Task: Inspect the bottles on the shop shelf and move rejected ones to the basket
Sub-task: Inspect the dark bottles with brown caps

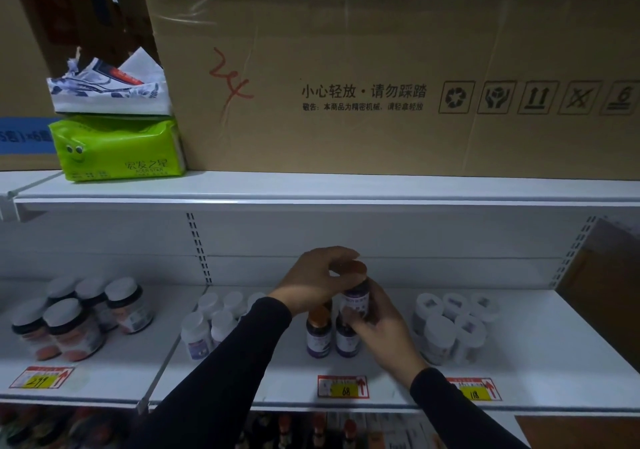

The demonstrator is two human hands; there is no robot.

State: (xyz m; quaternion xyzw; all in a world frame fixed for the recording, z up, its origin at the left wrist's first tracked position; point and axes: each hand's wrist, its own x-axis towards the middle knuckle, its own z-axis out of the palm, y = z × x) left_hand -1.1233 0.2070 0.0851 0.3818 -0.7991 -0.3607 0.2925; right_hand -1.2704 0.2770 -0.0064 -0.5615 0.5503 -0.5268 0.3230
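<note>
Both hands grip 1 bottle above shelf.

I see a dark bottle with a purple-and-white label and an orange-brown cap, above two matching bottles. The shelf is white; my sleeves are black. Far left sits a lime-green pack under a white, blue-patterned one. The price tags are red and yellow, the carton brown with a red scrawl.
</note>
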